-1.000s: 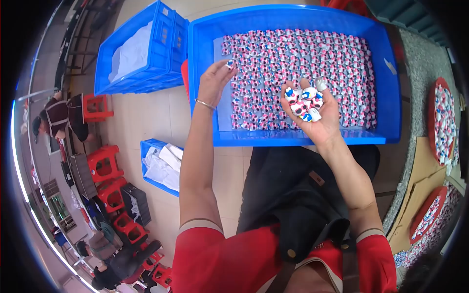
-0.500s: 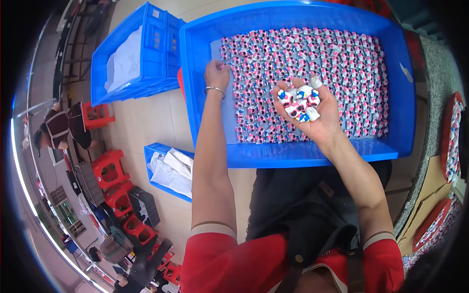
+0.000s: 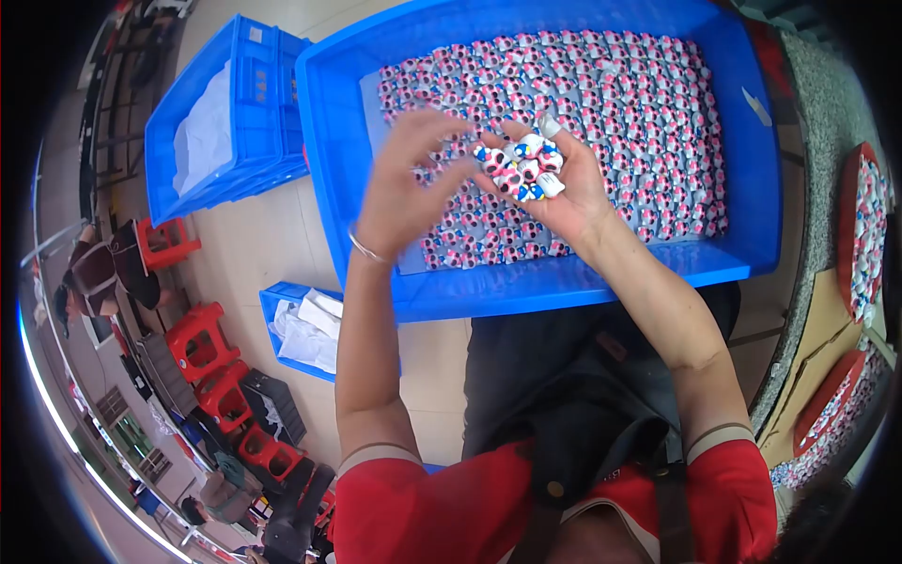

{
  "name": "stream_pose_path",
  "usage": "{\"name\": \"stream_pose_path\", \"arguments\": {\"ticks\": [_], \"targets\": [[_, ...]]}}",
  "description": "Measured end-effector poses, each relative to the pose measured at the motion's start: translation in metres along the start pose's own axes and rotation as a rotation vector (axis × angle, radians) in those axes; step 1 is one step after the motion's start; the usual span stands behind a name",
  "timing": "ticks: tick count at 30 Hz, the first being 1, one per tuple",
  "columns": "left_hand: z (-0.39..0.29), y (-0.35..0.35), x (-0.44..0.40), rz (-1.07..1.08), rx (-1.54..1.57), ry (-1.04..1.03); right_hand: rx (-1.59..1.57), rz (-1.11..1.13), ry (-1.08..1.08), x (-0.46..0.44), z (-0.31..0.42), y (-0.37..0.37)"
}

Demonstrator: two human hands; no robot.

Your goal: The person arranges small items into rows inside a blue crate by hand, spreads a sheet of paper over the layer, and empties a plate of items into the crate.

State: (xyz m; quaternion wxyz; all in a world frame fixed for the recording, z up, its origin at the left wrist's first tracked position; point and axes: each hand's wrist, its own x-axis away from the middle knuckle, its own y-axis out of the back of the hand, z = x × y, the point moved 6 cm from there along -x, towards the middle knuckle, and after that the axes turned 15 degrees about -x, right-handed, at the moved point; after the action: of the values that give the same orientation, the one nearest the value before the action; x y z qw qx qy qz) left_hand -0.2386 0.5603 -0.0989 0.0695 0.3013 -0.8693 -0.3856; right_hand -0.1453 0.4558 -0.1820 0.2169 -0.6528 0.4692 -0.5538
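Palm up over the crate, my right hand point(image 3: 578, 193) cups a small pile of figurines point(image 3: 522, 169), white with pink, blue and dark patches. My left hand point(image 3: 411, 179), a bracelet at its wrist, hovers just left of the pile, smeared by motion. Its thumb and fingers are apart, and nothing shows between them. Below both hands is a large blue crate point(image 3: 331, 179), its floor covered with rows of similar pink-and-white figurines point(image 3: 648, 122). My forearms hide part of its near side.
Blue bins point(image 3: 263, 103) with white sheets stand at the left, a smaller blue bin point(image 3: 274, 305) below them. Red trays point(image 3: 850, 235) of figurines lie on the right. Red stools point(image 3: 202, 343) and other people point(image 3: 103, 268) are farther left.
My left hand has left the crate's far-left row and come back toward the pile, its fingers now apart. My right hand, still cupping the figurines, has shifted left and slightly up in view.
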Motion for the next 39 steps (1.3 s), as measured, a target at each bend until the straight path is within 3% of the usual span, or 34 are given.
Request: {"name": "stream_pose_path", "arguments": {"ticks": [1, 2, 8, 10, 13, 15, 17, 19, 20, 22, 28, 32, 37, 39], "targets": [[-0.021, -0.004, 0.003, 0.037, -0.151, -0.227, 0.015, 0.040, -0.030, 0.001, 0.000, -0.001], [-0.024, -0.009, 0.006, 0.076, -0.215, -0.255, 0.066, -0.006, -0.016, -0.003, -0.001, 0.004], [-0.025, -0.020, 0.014, 0.206, -0.278, -0.292, 0.026, -0.099, 0.034, 0.005, -0.004, 0.026], [-0.027, -0.012, 0.011, 0.186, -0.055, -0.242, -0.032, -0.084, -0.007, 0.009, -0.010, 0.021], [0.028, -0.004, 0.009, 0.105, 0.194, 0.096, -0.148, -0.052, -0.059, 0.017, -0.022, 0.009], [0.070, -0.006, 0.014, -0.097, 0.575, 0.477, -0.242, -0.034, -0.116, 0.019, -0.030, 0.007], [0.112, -0.013, 0.015, -0.201, 0.553, 0.536, -0.202, 0.001, -0.129, 0.021, -0.034, 0.007], [0.157, -0.024, 0.024, -0.260, 0.488, 0.855, -0.170, -0.036, -0.118, 0.023, -0.036, 0.012], [0.182, -0.031, 0.024, -0.257, 0.485, 0.856, -0.175, -0.036, -0.118, 0.023, -0.035, 0.013], [0.209, -0.024, 0.019, -0.241, -0.176, 0.722, -0.232, -0.044, -0.130, 0.024, -0.032, 0.016], [0.217, -0.036, 0.015, -0.419, -0.215, 0.840, -0.256, -0.007, -0.149, 0.022, -0.027, 0.019], [0.199, -0.038, 0.009, -0.502, -0.496, 0.589, -0.244, 0.022, -0.120, 0.024, -0.020, 0.012], [0.204, -0.035, 0.010, -0.468, -0.519, 0.619, -0.238, 0.035, -0.102, 0.022, -0.013, 0.011], [0.214, -0.037, 0.013, -0.352, -0.505, 0.637, -0.224, 0.015, -0.081, 0.023, -0.013, 0.009]]}}
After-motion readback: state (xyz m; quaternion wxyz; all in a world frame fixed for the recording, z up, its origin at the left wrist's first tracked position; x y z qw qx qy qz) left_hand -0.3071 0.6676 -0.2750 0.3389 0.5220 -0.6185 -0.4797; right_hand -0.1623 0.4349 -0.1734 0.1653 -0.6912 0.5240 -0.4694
